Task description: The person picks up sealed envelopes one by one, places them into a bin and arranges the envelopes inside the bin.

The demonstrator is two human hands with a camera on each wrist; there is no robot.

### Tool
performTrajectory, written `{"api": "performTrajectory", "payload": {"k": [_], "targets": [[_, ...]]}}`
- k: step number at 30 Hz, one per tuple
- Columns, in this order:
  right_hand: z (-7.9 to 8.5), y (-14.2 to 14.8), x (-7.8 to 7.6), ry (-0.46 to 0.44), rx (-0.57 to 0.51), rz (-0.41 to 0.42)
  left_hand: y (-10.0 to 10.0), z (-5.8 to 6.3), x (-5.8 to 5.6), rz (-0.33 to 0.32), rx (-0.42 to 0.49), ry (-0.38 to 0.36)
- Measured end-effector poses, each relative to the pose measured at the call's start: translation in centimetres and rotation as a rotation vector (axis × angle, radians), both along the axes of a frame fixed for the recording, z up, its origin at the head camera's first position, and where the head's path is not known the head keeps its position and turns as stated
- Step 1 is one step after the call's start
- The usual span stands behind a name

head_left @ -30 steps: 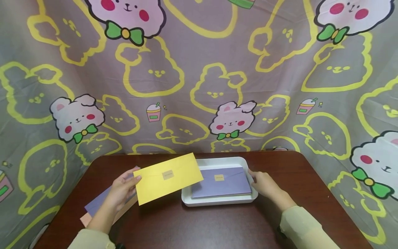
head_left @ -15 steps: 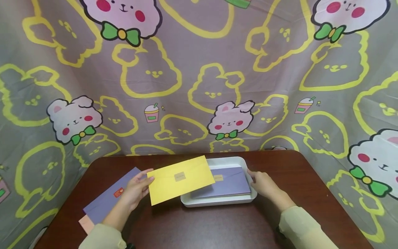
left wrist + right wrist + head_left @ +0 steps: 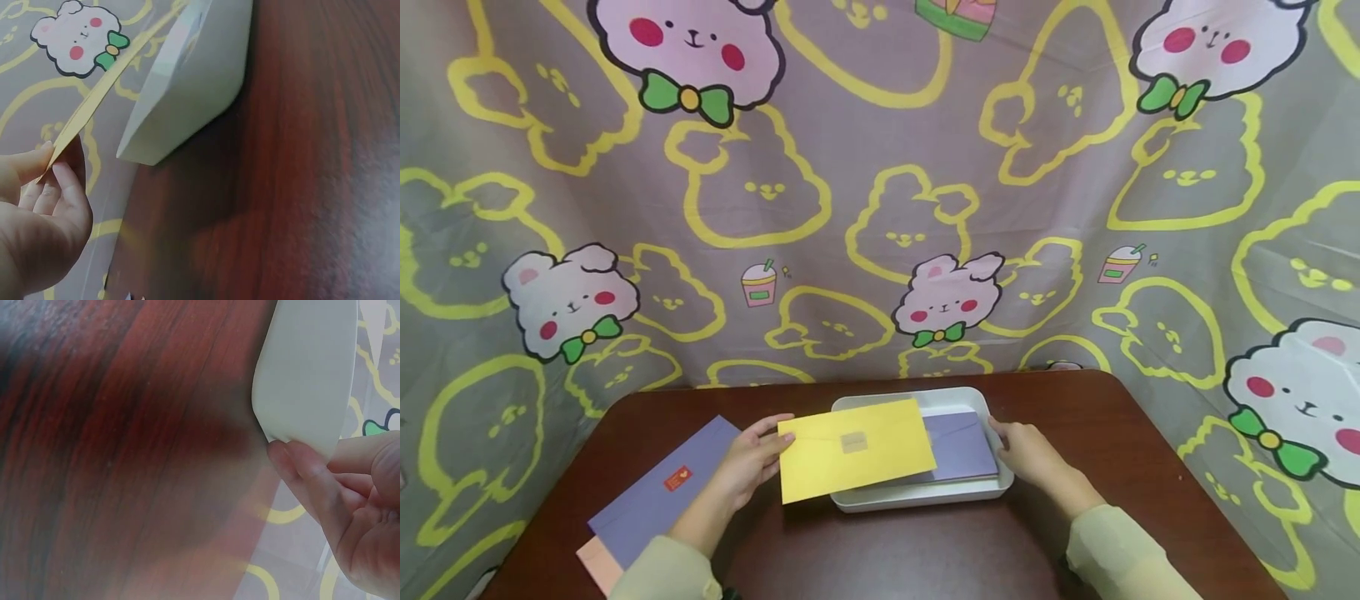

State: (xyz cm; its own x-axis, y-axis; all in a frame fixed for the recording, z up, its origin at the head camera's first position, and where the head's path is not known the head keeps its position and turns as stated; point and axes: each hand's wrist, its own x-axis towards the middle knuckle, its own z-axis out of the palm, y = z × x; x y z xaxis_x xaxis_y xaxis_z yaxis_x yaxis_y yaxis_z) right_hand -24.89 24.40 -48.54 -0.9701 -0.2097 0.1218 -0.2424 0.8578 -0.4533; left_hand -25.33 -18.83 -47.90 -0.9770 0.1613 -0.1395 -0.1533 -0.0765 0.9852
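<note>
My left hand (image 3: 748, 462) pinches a yellow envelope (image 3: 823, 471) by its left end, thumb over one face and fingers behind. A small tan sticker marks the envelope's middle, and its right part overlaps a white tray (image 3: 917, 500). In the left wrist view the yellow envelope (image 3: 94, 100) appears nearly edge-on, raised beside the tray (image 3: 187, 94). Inside the tray lies a purple envelope (image 3: 962, 450), its left part hidden by the yellow one. My right hand (image 3: 1033, 457) holds the tray's right end; the right wrist view has its fingers (image 3: 306, 465) curled against the outer wall.
On the table's left side lies a purple envelope (image 3: 640, 504) with a red sticker, partly over a peach envelope (image 3: 597, 562). My left forearm crosses in front of them. Behind the brown table (image 3: 880, 554) hangs a cartoon-printed curtain (image 3: 850, 192).
My left hand has carried the yellow envelope rightward, further over the tray, uncovering more of the purple envelope at the left. My right hand keeps its hold on the tray.
</note>
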Motion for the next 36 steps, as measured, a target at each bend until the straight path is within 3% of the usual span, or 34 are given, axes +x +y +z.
{"api": "performTrajectory", "payload": {"k": [7,14,20,28,36], "targets": [[-0.5,0.3,0.2,-0.007,0.007,-0.010,1.3,-0.1,-0.5,-0.008,0.007,-0.014],[-0.5,0.2,0.2,-0.026,0.013,-0.028,2.8,0.0,-1.1,-0.063,0.016,-0.010],[-0.3,0.2,0.0,-0.023,0.032,-0.022,3.8,0.2,-1.7,-0.034,0.037,-0.032],[-0.2,0.2,-0.3,-0.009,0.038,-0.016,5.4,0.2,-3.3,-0.006,0.042,-0.032],[0.1,0.1,-0.2,0.008,0.030,-0.001,7.1,-0.2,-4.2,-0.027,0.003,-0.021]]}}
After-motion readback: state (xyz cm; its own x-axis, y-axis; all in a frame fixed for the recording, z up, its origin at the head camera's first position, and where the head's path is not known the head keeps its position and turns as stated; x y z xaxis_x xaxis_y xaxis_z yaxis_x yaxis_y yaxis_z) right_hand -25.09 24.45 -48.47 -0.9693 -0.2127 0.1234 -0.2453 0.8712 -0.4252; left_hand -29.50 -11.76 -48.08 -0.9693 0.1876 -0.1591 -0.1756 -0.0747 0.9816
